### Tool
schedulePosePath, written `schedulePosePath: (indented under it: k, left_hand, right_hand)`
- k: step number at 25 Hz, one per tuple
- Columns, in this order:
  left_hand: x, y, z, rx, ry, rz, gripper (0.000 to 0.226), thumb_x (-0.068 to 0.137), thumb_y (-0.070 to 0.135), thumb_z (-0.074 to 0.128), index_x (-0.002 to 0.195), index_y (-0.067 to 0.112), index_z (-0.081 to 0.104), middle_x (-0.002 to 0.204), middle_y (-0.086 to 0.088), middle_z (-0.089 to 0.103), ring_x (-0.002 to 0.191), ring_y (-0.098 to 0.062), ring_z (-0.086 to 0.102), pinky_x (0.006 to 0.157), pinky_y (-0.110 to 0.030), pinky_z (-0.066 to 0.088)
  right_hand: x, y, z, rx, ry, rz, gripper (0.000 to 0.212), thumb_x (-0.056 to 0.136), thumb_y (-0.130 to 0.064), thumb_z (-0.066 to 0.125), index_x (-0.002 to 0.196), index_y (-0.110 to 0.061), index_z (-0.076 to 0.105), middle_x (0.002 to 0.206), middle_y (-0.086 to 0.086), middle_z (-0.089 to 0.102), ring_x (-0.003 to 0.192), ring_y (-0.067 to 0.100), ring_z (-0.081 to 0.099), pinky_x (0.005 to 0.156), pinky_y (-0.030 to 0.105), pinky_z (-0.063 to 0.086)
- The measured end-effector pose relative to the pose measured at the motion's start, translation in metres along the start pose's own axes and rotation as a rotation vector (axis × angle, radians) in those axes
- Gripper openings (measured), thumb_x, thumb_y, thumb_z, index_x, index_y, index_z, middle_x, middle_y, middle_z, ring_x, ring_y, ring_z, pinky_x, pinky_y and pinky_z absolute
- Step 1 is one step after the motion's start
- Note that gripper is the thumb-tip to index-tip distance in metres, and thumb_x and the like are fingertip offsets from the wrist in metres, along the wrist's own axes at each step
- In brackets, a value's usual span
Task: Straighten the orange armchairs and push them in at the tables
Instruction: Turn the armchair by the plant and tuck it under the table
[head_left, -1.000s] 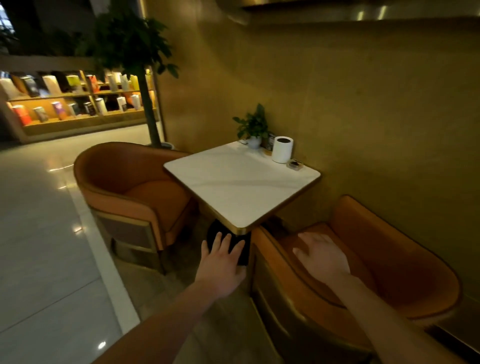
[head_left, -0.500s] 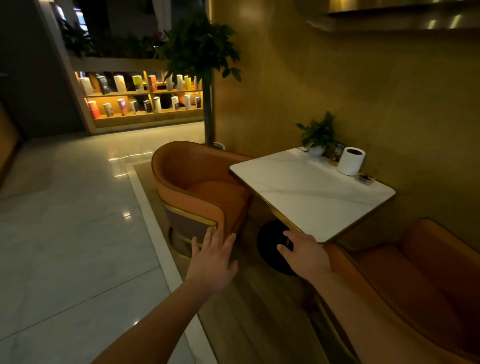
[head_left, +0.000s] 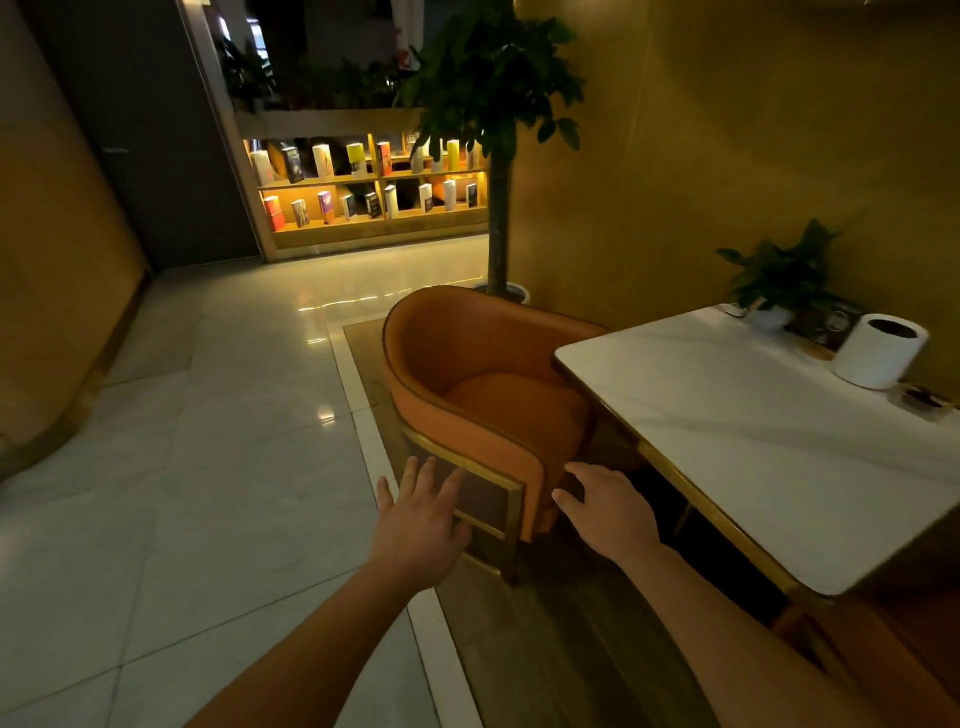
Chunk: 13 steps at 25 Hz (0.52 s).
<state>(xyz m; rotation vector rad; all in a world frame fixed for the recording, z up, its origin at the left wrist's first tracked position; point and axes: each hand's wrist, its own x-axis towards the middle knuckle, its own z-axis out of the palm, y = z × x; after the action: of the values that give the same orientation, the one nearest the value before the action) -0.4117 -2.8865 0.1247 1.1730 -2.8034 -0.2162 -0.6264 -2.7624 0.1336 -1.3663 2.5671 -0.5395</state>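
Observation:
An orange armchair (head_left: 483, 374) with a gold-trimmed dark base stands at the far side of a white marble table (head_left: 769, 441), its seat partly under the table edge and turned at an angle. My left hand (head_left: 421, 525) is spread open in front of the chair's near outer side panel, whether touching I cannot tell. My right hand (head_left: 608, 512) hovers open beside the chair's near front corner, holding nothing. A sliver of a second orange armchair (head_left: 883, 639) shows at the lower right, below the table corner.
On the table stand a small potted plant (head_left: 779, 280), a white cylinder (head_left: 880, 358) and a small dish. A tall potted tree (head_left: 498, 156) rises behind the chair by the yellow wall. Glossy tiled floor (head_left: 208, 467) spreads left; a lit bookshelf (head_left: 363, 187) is beyond.
My view has swung left from the near armchair to the far one. Both hands have left the near chair and moved up to the far chair's near side.

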Motion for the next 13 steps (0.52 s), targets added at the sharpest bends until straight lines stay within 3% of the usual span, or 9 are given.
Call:
schedulePosePath:
  k: [6, 13]
  left_hand:
    - [0.103, -0.078, 0.005, 0.073, -0.070, -0.045, 0.069, 0.098, 0.059, 0.033, 0.156, 0.035, 0.004, 0.166, -0.010, 0.005, 0.153, -0.032, -0.007, 0.120, -0.062, -0.001]
    - [0.244, -0.170, 0.009, 0.047, -0.104, 0.085, 0.073, 0.096, 0.059, 0.031, 0.157, 0.033, 0.001, 0.167, -0.011, 0.001, 0.152, -0.033, -0.007, 0.120, -0.063, 0.000]
  right_hand:
    - [0.118, -0.044, 0.034, -0.006, -0.075, -0.026, 0.050, 0.100, -0.051, 0.047, 0.144, -0.027, 0.045, 0.140, -0.004, 0.054, 0.128, 0.017, 0.048, 0.096, 0.034, 0.046]
    - [0.242, -0.092, 0.090, 0.007, -0.110, 0.093, 0.055, 0.100, -0.053, 0.042, 0.149, -0.028, 0.039, 0.151, -0.004, 0.045, 0.138, 0.018, 0.039, 0.105, 0.039, 0.043]
